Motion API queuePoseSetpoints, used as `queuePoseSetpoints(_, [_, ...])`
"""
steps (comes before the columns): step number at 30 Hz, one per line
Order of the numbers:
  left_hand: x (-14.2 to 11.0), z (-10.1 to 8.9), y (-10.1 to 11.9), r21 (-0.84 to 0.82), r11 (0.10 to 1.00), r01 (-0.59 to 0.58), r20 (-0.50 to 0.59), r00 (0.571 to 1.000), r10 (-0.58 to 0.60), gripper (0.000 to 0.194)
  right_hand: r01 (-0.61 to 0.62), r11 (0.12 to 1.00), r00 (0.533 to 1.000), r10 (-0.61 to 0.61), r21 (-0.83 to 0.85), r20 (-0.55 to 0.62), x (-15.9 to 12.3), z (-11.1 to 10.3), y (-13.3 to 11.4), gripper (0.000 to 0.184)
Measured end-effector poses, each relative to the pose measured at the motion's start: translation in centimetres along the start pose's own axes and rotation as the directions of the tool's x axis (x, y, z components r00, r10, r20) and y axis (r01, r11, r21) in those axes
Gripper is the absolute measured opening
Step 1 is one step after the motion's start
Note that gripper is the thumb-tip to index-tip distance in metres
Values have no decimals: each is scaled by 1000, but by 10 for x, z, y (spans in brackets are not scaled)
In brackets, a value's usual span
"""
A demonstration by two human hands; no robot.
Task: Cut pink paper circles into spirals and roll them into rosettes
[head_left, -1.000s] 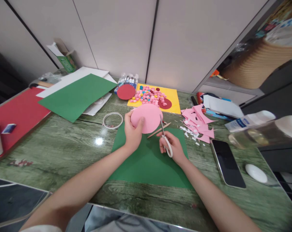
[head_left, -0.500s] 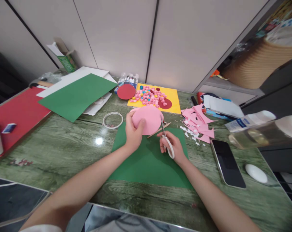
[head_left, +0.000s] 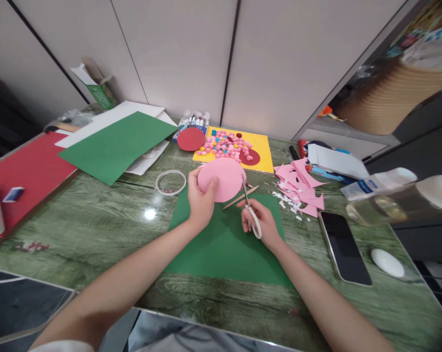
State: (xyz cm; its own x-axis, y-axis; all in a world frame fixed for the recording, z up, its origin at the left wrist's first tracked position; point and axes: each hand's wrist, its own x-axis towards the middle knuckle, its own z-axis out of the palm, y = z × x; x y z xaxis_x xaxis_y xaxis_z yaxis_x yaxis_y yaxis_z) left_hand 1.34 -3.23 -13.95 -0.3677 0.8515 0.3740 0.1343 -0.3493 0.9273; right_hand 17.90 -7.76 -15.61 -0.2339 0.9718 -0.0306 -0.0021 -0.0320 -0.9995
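Pink circle [head_left: 226, 178] shifted slightly up since last frame; my left hand [head_left: 201, 199] pinches it, presumably steadying edge for scissors [head_left: 246, 198] gripped in right hand [head_left: 265, 222].

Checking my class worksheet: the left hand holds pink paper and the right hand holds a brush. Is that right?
Not quite: the right hand holds scissors instead, as the head view shows. The left hand does hold pink paper.
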Motion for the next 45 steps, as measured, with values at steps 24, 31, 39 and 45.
queuePoseSetpoints(24, [-1, -2, 0, 12, 999, -44, 44, 998, 44, 31, 1, 1000, 1000, -1, -4, -1, -1, 0, -1, 27])
queuePoseSetpoints(31, [1, 0, 1, -13, 1000, -19, 7, 1000, 19, 33, 3, 1000, 1000, -3, 19, 6, -1, 0, -2, 24])
queuePoseSetpoints(39, [2, 0, 2, -6, 1000, -16, -17, 1000, 16, 32, -32, 999, 999, 32, -15, -7, -1, 0, -2, 26])
queuePoseSetpoints(45, [3, 0, 2, 4, 1000, -4, -33, 999, 5, 32, -33, 999, 999, 33, -32, -2, -1, 0, -3, 26])
